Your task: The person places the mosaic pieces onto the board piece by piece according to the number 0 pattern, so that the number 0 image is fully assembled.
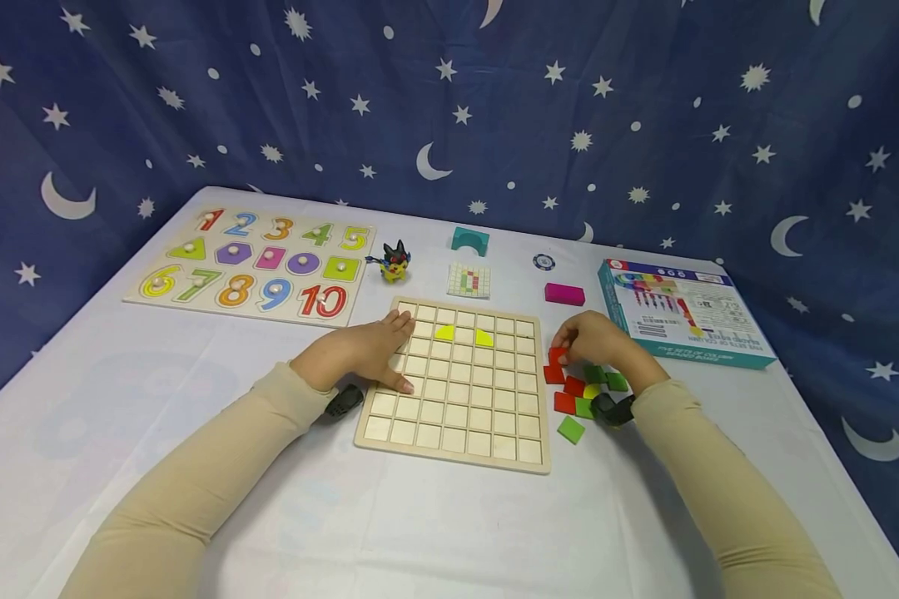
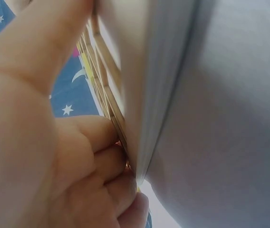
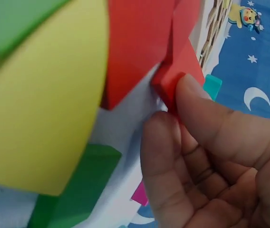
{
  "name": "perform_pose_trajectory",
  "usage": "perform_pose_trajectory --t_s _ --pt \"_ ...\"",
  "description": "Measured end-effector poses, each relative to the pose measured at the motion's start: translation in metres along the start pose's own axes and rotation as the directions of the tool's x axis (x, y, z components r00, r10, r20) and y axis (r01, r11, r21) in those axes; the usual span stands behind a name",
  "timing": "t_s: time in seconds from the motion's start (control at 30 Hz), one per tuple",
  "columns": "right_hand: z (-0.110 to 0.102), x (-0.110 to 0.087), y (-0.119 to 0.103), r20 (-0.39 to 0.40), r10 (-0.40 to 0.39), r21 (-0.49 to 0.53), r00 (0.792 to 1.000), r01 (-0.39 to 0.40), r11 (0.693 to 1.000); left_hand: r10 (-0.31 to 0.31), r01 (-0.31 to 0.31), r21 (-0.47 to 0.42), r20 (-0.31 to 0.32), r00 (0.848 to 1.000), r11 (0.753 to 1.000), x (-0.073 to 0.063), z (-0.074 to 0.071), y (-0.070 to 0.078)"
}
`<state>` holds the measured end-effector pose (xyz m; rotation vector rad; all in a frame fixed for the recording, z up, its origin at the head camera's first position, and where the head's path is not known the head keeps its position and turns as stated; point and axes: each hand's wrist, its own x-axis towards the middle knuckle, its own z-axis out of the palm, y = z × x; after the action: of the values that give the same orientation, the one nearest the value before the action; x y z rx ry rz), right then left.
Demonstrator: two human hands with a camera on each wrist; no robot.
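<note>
A wooden grid board [image 1: 457, 438] lies mid-table, with two yellow quarter-round pieces [image 1: 445, 333] in cells near its far side. My left hand [image 1: 367, 349] rests on the board's left edge, fingers extended and thumb spread over the cells; the left wrist view shows the fingers along the rim. To the right of the board, my right hand [image 1: 595, 339] pinches a red square tile [image 3: 192, 64] between thumb and forefinger. Around it lie more red tiles [image 1: 564, 403], light green tiles [image 1: 569, 430], dark green tiles [image 1: 617, 381] and a yellow piece [image 3: 54, 104], partly overlapping in the right wrist view.
Behind the board are a pattern card [image 1: 469, 281], a teal arch block [image 1: 469, 241] and a small figurine [image 1: 394, 262]. A number puzzle [image 1: 250, 258] lies back left. At right are a poker chip [image 1: 543, 262], a magenta block [image 1: 564, 294] and a box [image 1: 685, 312].
</note>
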<state>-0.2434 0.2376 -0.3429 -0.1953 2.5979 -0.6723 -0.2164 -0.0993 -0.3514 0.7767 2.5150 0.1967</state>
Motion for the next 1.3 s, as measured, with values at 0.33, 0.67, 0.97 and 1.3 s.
perform_pose_trajectory --t_s 0.33,0.67,0.97,1.3 --pt "-0.009 0.000 0.003 -0.011 -0.008 0.032 1.000 0.008 0.999 -0.008 0.008 0.006 0.007 1.000 1.000 0.000 0.000 0.000" --pt "-0.008 0.010 -0.023 -0.003 -0.100 0.113 0.995 0.100 0.989 -0.014 0.013 0.001 0.018 1.000 1.000 -0.002 -0.002 0.002" --pt "0.008 0.039 -0.065 0.033 -0.093 0.167 0.995 0.086 0.982 -0.016 0.016 -0.001 0.019 1.000 1.000 -0.001 -0.002 0.002" --pt "0.025 0.057 -0.097 0.057 -0.124 0.203 0.991 0.110 0.973 -0.022 0.022 0.004 0.020 1.000 1.000 0.000 0.000 0.001"
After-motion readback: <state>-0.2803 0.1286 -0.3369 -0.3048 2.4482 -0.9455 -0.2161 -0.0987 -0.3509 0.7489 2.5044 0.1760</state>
